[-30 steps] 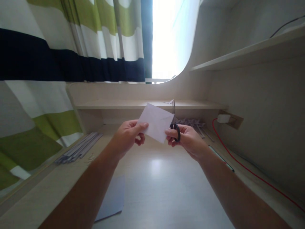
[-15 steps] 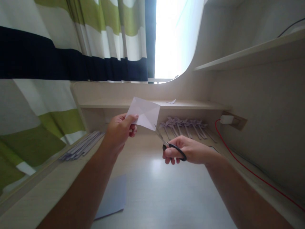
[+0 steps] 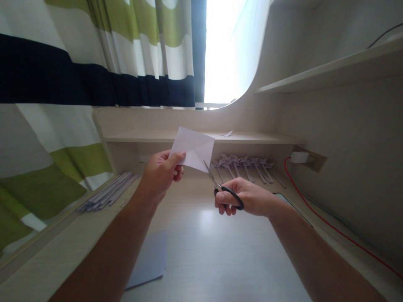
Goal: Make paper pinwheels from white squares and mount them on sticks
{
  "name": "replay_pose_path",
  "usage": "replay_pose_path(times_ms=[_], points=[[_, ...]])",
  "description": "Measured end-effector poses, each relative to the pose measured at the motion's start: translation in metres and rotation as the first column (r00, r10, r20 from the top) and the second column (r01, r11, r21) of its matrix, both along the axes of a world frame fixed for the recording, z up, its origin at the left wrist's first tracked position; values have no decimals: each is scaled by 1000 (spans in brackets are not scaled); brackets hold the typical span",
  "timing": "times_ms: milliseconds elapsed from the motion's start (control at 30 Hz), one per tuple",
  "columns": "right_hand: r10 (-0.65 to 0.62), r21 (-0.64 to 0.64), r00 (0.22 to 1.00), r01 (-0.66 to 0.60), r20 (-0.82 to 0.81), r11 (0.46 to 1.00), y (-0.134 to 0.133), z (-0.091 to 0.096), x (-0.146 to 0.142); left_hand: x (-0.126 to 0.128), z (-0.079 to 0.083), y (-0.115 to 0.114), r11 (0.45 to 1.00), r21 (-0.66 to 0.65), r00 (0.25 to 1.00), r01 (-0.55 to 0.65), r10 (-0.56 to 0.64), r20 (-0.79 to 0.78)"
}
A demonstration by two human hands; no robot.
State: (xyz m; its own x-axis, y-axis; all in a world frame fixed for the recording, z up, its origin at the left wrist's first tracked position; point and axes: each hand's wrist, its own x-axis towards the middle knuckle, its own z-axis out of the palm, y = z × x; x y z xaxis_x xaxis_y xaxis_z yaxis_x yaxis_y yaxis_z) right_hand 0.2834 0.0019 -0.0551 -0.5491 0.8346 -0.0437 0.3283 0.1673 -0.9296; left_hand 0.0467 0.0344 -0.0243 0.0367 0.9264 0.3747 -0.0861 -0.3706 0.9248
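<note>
A square sheet of white paper (image 3: pixel 195 144) with faint diagonal creases is pinched at its left side between the thumb and fingers of my left hand (image 3: pixel 165 172). Black-handled scissors (image 3: pixel 234 197) are in my right hand (image 3: pixel 244 196), its fingers wrapped round the handles. The scissor blades point up and left and lie at the paper's lower right corner, overlapping its edge. Both hands are held above the desk. My right forearm partly covers a flat, dark-edged device on the desk.
Several paper pinwheels (image 3: pixel 242 163) on sticks lie under the back shelf (image 3: pixel 151 136). Rolled paper sticks (image 3: pixel 108 193) are piled at left. A stack of paper (image 3: pixel 149 258) lies near my left forearm. A folded paper piece (image 3: pixel 226 134) rests on the shelf. A red cable (image 3: pixel 315 214) runs along the right.
The scissor blades have moved a little up and left, further over the paper's corner. The paper and my left hand have shifted slightly right.
</note>
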Motion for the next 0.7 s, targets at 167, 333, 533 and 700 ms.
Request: replay_pose_path(times_ms=[167,333,533,700], points=[[1,9,1000,-1,-1,1000,0,-1,1,-1,-2,0,1000,3,1000,0,0,-6],[-11,-1,1000,11,2,1000,2,-2,2,0,-2,2,1000,0,999,-20,20,-25],[-36,-22,999,37,5,999,2,-2,0,1,-1,2,997,5,995,-79,79,-67],[-54,-36,998,54,-8,998,2,-5,0,1,-1,3,997,-4,994,-79,79,-72]])
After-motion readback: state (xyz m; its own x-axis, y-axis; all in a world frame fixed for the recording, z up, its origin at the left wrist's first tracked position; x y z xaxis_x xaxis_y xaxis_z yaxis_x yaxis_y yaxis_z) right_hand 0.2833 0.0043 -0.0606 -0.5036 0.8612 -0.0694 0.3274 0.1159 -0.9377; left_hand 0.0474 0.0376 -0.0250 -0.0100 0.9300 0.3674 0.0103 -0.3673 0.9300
